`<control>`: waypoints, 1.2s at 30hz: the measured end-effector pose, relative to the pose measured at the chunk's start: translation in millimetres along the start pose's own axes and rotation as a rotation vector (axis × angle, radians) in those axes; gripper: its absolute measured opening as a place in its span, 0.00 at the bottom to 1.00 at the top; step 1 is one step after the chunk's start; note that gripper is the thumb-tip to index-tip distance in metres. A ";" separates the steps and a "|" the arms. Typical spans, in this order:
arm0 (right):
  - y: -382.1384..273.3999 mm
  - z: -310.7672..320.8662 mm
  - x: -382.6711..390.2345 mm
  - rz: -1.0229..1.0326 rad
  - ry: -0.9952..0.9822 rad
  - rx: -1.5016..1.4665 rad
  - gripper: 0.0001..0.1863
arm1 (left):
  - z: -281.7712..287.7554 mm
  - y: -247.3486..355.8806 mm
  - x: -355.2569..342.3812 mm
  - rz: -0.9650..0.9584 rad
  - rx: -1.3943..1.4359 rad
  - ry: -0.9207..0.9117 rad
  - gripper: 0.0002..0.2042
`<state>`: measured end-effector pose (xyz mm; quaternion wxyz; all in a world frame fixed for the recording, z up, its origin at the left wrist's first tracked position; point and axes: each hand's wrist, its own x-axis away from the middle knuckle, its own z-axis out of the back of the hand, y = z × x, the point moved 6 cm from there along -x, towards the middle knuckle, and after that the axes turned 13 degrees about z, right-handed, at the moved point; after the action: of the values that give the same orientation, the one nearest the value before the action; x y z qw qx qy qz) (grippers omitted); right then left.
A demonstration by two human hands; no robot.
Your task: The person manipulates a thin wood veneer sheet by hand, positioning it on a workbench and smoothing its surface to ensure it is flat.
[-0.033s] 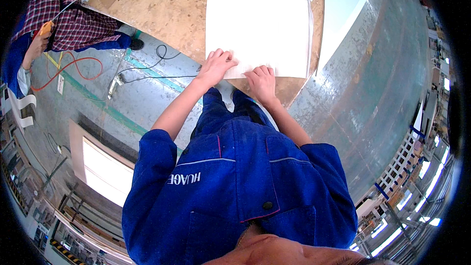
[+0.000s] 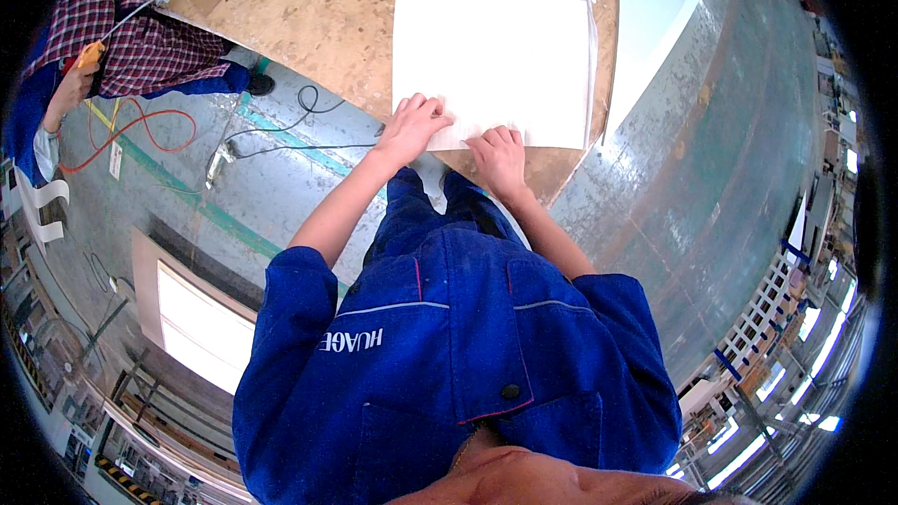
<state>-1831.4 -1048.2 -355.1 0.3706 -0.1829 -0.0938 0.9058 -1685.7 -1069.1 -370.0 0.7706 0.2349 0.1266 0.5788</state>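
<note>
A white sheet, roughly square with a thin greyish margin along its far and right sides, lies on the brown work table. At its near left corner, my left hand has its fingers bent and closed on the sheet. My right hand pinches the near edge a little further right, thumb against fingers. Only a small gap separates the two hands. Whatever is under my fingertips is hidden.
At the far left a co-worker in a checked apron holds an orange-handled tool. A red hose and a black cable trail over the floor. A pale panel lies right of the table. A framed white panel stands behind left.
</note>
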 end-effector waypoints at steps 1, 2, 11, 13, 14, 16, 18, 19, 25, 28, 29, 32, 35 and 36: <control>-0.5 -1.3 1.1 0.015 -0.008 0.004 0.03 | -0.7 -0.2 -0.1 0.001 0.000 -0.001 0.12; -1.6 -1.9 2.0 0.030 -0.018 0.007 0.03 | -1.1 -0.6 0.0 0.004 -0.007 0.001 0.12; -5.1 -0.1 -0.6 0.055 -0.011 0.011 0.02 | 0.3 -0.2 0.6 0.004 0.032 0.022 0.12; -6.5 -0.9 -0.3 0.065 -0.024 0.009 0.02 | 0.3 -1.4 1.3 0.007 0.023 0.020 0.12; -7.2 -1.0 -0.4 0.065 -0.019 0.011 0.03 | 0.6 -1.0 1.2 0.008 0.030 0.022 0.12; -7.3 -0.7 0.1 0.060 -0.016 0.012 0.03 | 1.1 0.1 0.9 0.008 0.042 0.026 0.12; -7.3 -1.2 0.5 0.051 -0.018 0.009 0.03 | 0.9 -0.6 0.8 0.001 0.038 0.037 0.12; -8.1 -3.0 1.6 0.065 -0.019 0.006 0.03 | 0.7 -0.8 1.0 -0.003 0.036 0.043 0.12; -9.3 -3.1 0.4 0.063 -0.030 -0.003 0.04 | 0.5 0.1 1.6 0.017 0.036 0.025 0.12; -10.6 -4.7 1.7 0.069 -0.079 0.010 0.06 | -1.9 -0.8 1.9 0.029 0.027 0.008 0.12; -11.0 -3.2 0.1 0.074 -0.086 0.014 0.06 | -1.5 -0.6 1.9 0.029 0.028 0.004 0.12; -10.0 -3.9 0.5 0.076 -0.069 0.004 0.06 | -0.7 -0.2 1.6 0.030 0.027 -0.003 0.12; -11.6 -6.3 2.0 0.091 -0.089 -0.010 0.05 | -1.8 -0.4 1.6 0.034 0.021 0.000 0.12; -12.3 -6.5 1.1 0.100 -0.106 -0.013 0.05 | -2.1 -0.7 2.6 0.036 0.022 -0.002 0.12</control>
<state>-1821.7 -1038.5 -357.6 0.3183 -0.1416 -0.1099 0.9309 -1685.4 -1066.4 -371.9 0.7576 0.2464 0.1278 0.5908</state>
